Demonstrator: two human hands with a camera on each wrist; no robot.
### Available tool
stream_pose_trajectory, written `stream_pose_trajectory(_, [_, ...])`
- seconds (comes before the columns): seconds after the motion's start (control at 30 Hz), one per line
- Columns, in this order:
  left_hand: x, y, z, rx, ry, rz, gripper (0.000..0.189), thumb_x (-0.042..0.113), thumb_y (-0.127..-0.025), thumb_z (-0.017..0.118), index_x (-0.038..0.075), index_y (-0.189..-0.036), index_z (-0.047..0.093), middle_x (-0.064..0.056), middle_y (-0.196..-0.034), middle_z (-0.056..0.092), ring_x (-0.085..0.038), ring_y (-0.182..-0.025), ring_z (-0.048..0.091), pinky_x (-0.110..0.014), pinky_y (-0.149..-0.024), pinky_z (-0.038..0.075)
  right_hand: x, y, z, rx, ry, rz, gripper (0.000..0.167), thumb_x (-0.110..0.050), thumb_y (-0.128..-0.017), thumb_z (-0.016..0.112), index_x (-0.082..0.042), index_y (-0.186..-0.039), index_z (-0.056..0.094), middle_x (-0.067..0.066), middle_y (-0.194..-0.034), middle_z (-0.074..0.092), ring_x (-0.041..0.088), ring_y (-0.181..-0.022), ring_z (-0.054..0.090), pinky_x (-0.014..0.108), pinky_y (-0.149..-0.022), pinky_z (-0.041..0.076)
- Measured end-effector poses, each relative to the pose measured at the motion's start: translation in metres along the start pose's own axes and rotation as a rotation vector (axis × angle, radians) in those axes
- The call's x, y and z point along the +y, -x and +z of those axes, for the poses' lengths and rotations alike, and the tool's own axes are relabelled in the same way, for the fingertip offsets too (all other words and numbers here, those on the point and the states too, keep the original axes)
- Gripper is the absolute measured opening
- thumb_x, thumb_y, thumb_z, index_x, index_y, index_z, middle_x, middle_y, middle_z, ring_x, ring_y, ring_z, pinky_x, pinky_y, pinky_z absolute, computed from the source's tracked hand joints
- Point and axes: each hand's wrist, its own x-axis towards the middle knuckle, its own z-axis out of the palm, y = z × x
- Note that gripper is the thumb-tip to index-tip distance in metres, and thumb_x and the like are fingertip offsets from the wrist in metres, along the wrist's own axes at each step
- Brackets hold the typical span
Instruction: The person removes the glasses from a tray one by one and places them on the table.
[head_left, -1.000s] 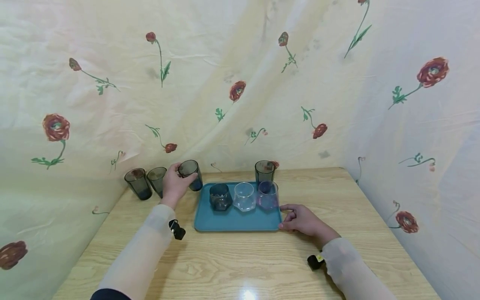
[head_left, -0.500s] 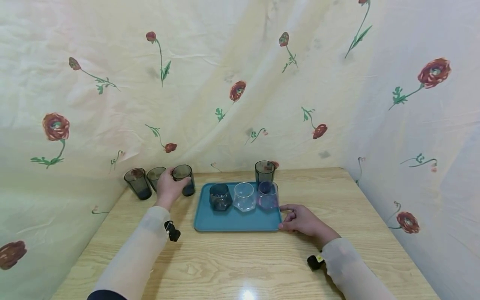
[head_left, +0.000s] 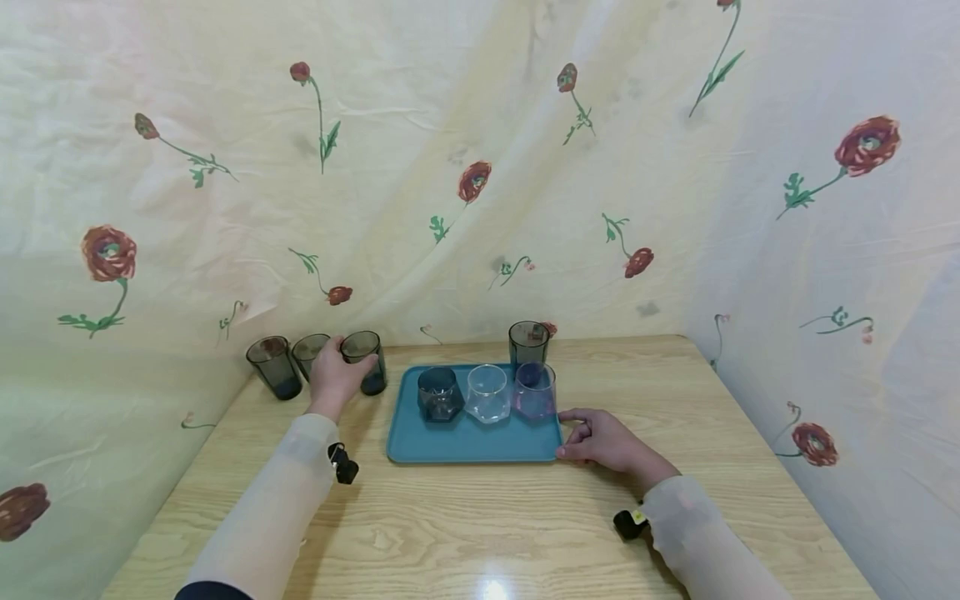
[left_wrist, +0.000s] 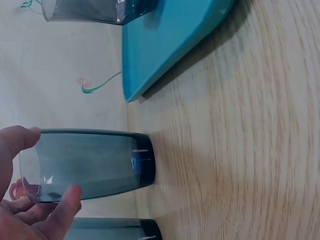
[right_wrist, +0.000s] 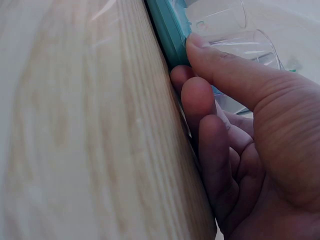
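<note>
My left hand [head_left: 333, 379] grips a tall smoked drinking glass [head_left: 373, 380], thumb and fingers on either side of its upper part. That glass stands upright to the left of the blue tray [head_left: 472, 447]; in the left wrist view its base is right at the tabletop. At the tray's right edge, my right hand [head_left: 606, 440] pinches the rim, with the thumb on top and curled fingers low beside it. On the tray, in a row, are a short dark glass [head_left: 441, 400], a clear one [head_left: 489, 400] and a pinkish one [head_left: 536, 398].
Two more tall smoked glasses, one at the far left [head_left: 276, 368] and one partly behind my left hand [head_left: 307, 353], stand near the flowered cloth [head_left: 420, 275]. Another tall smoked glass [head_left: 528, 337] rises behind the pinkish one. All rest on a wooden table [head_left: 450, 525].
My left hand has carried the tall glass left and slightly nearer, away from the tray and toward the other two tall glasses. Over the last half second it barely moved. My right hand stayed put.
</note>
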Motion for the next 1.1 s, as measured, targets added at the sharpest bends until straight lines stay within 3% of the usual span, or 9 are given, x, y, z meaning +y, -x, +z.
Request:
stream_pose_trajectory(0.8, [-0.014, -0.003, -0.010, -0.003, -0.031, -0.005, 0.088, 0.046, -0.095, 0.075, 0.002, -0.160, 0.036, -0.027, -0.157, 0.044, -0.048, -0.140, 0.045, -0.062, -0.111, 0.042, 0.001, 0.000, 0.001, 0.007, 0.002, 0.013, 0.077, -0.019, -0.091, 0.085, 0.008, -0.152, 0.045, 0.008, -0.084, 0.074, 0.020, -0.066, 0.062, 0.034, -0.061, 0.055])
stream_pose_trajectory(1.1, [-0.014, -0.004, -0.008, 0.034, -0.074, 0.045, 0.083, 0.041, -0.097, 0.074, 0.003, -0.161, 0.037, -0.025, -0.159, 0.043, -0.048, -0.141, 0.043, -0.064, -0.112, 0.040, 0.000, 0.000, 0.002, 0.011, -0.028, 0.013, 0.080, -0.018, -0.090, 0.085, 0.010, -0.152, 0.043, 0.009, -0.082, 0.073, 0.021, -0.065, 0.061, 0.034, -0.060, 0.054])
